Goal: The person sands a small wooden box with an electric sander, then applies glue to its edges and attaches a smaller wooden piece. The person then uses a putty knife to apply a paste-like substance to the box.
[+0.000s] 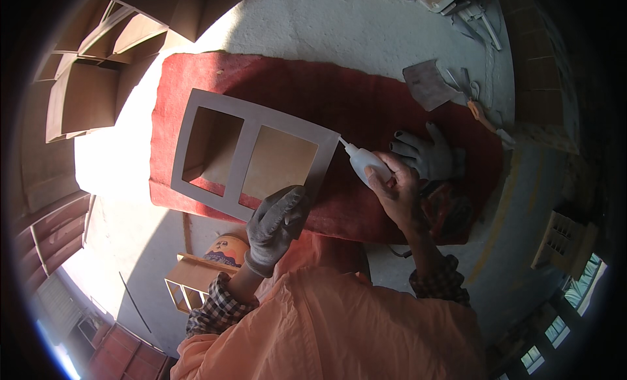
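Note:
A pale, flat-faced wooden box frame [241,151] with two rectangular openings rests tilted over a red cloth [176,86]. My left hand [277,224], in a grey glove, is closed around the frame's near right edge. Bare, my right hand [400,192] wraps round a white squeeze bottle [366,163] with a thin nozzle. The nozzle's tip meets the frame's far right corner, or is very close to it. Whether anything flows from the tip is too small to tell. Just beyond my right hand lies an empty grey glove [428,154].
At the cloth's far right corner lie a grey sheet [428,84] and an orange-handled tool [481,115]. A dark red power tool [447,210] sits beside my right forearm. Wooden cabinets [85,96] stand far left. A printed bucket [227,248] and a small slatted wooden piece [192,275] are near my left arm.

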Demonstrator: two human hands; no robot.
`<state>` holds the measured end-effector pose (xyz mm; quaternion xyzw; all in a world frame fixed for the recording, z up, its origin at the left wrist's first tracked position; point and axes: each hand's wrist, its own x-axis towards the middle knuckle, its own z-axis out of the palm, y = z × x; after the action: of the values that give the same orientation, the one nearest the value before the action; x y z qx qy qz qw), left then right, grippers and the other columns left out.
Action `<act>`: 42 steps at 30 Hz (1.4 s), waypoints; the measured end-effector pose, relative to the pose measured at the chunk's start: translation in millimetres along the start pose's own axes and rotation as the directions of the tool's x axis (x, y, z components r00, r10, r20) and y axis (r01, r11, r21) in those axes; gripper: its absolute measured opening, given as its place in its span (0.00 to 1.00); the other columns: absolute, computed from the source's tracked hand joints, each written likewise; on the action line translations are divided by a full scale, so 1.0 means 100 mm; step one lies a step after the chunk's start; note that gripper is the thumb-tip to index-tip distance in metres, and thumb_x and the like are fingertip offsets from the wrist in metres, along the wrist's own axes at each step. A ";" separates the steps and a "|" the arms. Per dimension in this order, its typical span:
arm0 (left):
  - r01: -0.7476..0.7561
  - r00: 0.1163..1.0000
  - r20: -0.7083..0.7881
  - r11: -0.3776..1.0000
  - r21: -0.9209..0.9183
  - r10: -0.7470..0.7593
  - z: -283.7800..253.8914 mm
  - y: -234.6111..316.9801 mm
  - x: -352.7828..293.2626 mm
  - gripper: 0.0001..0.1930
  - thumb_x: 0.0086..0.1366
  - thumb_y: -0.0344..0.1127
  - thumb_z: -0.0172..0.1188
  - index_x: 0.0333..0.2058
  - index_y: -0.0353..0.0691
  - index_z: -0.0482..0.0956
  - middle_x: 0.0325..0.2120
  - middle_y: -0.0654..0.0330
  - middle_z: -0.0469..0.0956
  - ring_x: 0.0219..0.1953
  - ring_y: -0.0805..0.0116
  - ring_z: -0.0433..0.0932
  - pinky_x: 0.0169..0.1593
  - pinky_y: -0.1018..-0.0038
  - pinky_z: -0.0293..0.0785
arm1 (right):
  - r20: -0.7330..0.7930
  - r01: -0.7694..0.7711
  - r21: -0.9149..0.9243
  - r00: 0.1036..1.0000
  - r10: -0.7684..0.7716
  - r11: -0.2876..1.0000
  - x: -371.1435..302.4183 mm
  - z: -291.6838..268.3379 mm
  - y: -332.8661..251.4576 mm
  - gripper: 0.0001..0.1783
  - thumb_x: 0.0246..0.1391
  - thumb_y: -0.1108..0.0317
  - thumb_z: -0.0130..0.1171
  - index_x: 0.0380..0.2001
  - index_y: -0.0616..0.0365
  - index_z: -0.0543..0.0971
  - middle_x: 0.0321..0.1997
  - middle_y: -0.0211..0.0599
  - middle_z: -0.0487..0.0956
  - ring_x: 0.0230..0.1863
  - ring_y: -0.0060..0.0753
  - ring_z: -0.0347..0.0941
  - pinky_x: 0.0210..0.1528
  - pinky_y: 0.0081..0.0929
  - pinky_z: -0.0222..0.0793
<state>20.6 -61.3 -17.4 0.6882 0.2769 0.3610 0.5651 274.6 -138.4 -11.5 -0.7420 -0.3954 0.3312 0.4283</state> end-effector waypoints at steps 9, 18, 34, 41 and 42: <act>-0.011 1.000 0.000 1.000 0.005 0.011 0.01 -0.02 0.00 0.21 0.67 0.14 0.56 0.58 0.31 0.78 0.53 0.46 0.79 0.34 0.72 0.82 0.32 0.80 0.77 | -0.023 0.007 0.022 1.000 -0.007 1.000 0.00 0.01 0.01 0.18 0.60 0.63 0.66 0.47 0.65 0.82 0.38 0.45 0.85 0.36 0.33 0.83 0.33 0.28 0.78; 0.025 1.000 0.010 1.000 -0.009 -0.025 0.00 -0.02 -0.01 0.22 0.67 0.13 0.55 0.58 0.30 0.77 0.53 0.46 0.79 0.35 0.71 0.82 0.31 0.80 0.77 | -0.023 -0.020 0.056 1.000 0.021 0.998 0.02 0.01 -0.03 0.18 0.60 0.63 0.67 0.46 0.66 0.82 0.37 0.44 0.85 0.35 0.33 0.82 0.32 0.27 0.77; -0.018 1.000 -0.021 0.998 0.053 0.019 0.02 0.02 0.03 0.22 0.65 0.11 0.57 0.57 0.30 0.78 0.52 0.47 0.80 0.36 0.69 0.84 0.31 0.79 0.78 | -0.017 -0.004 -0.018 1.000 0.004 1.000 0.01 -0.01 0.01 0.17 0.60 0.65 0.65 0.49 0.66 0.81 0.38 0.38 0.84 0.35 0.23 0.78 0.33 0.23 0.73; 0.004 1.000 -0.022 0.992 0.125 -0.002 0.01 0.02 0.01 0.19 0.69 0.22 0.57 0.58 0.30 0.76 0.51 0.48 0.80 0.38 0.67 0.84 0.34 0.77 0.79 | -0.008 0.028 -0.034 1.000 -0.028 0.999 0.03 -0.01 0.02 0.18 0.60 0.65 0.66 0.49 0.65 0.81 0.38 0.37 0.84 0.35 0.22 0.78 0.32 0.22 0.72; 0.053 0.999 -0.015 0.994 0.099 -0.051 -0.01 0.04 0.00 0.19 0.72 0.31 0.57 0.58 0.29 0.76 0.51 0.49 0.81 0.39 0.66 0.84 0.36 0.76 0.80 | -0.007 0.006 -0.024 1.000 -0.006 1.000 0.03 -0.01 0.01 0.18 0.60 0.65 0.66 0.49 0.65 0.81 0.38 0.37 0.84 0.35 0.22 0.78 0.32 0.22 0.72</act>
<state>20.0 -61.9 -13.3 0.7056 0.3158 0.3364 0.5378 276.7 -136.5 -12.4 -0.7470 -0.3998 0.3227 0.4219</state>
